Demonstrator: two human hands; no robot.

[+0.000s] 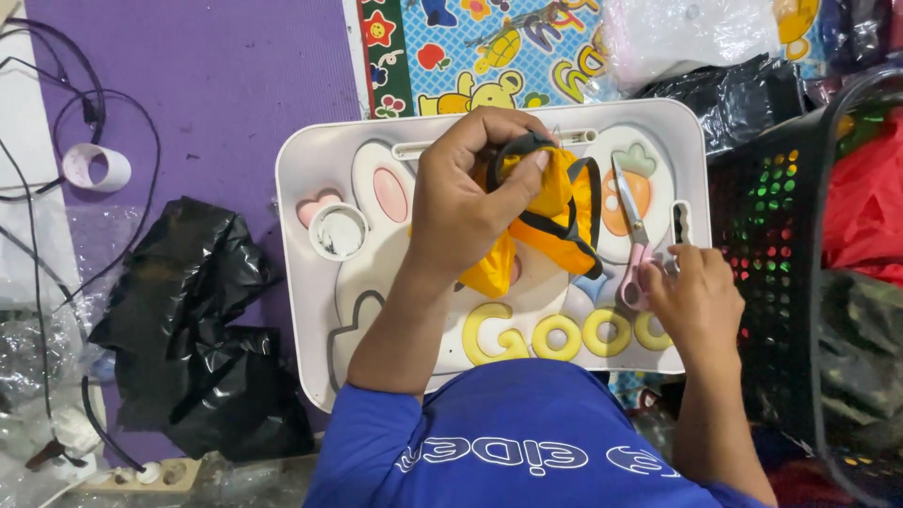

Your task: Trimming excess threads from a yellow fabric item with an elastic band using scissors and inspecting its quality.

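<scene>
My left hand (pixel 467 193) is closed around a bunched orange fabric piece with dark trim (pixel 555 212), held just above a small white lap table (pixel 310 310) printed with a bunny and yellow letters. My right hand (pixel 694 296) rests on the table's right side, its fingers at the pink handles of a pair of scissors (pixel 632 235) that lie flat with the blades pointing away from me. Whether the fingers are through the handles I cannot tell.
A white cup holder (pixel 339 230) sits in the table's left part. Crumpled black plastic bags (pixel 193 329) lie on the purple mat at left, near a tape roll (pixel 94 167) and cables. A black mesh basket (pixel 795 273) with red cloth stands at right.
</scene>
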